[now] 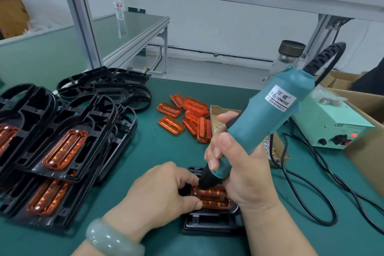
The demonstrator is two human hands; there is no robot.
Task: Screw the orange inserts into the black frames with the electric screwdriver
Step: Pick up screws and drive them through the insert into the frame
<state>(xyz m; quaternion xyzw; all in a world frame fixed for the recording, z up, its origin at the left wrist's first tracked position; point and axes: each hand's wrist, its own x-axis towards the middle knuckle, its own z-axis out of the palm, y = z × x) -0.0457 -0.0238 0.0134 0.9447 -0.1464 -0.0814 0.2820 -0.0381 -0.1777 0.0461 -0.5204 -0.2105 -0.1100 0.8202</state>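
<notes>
A black frame (207,224) lies on the green mat near the front edge, with an orange insert (214,198) seated in it. My left hand (164,191) pinches the insert's left end and holds it down. My right hand (234,162) grips the teal electric screwdriver (270,114), tilted, its black tip pressed on the insert's upper left corner. Loose orange inserts (187,116) lie in a heap behind. Finished frames with inserts (62,147) are stacked at the left, with bare black frames (108,87) behind them.
A small cardboard tray of screws (268,143) sits behind my right hand. The screwdriver's power box (330,127) stands at the right, its black cables (307,183) looping over the mat. A jar (291,54) and cardboard boxes (365,131) line the right side.
</notes>
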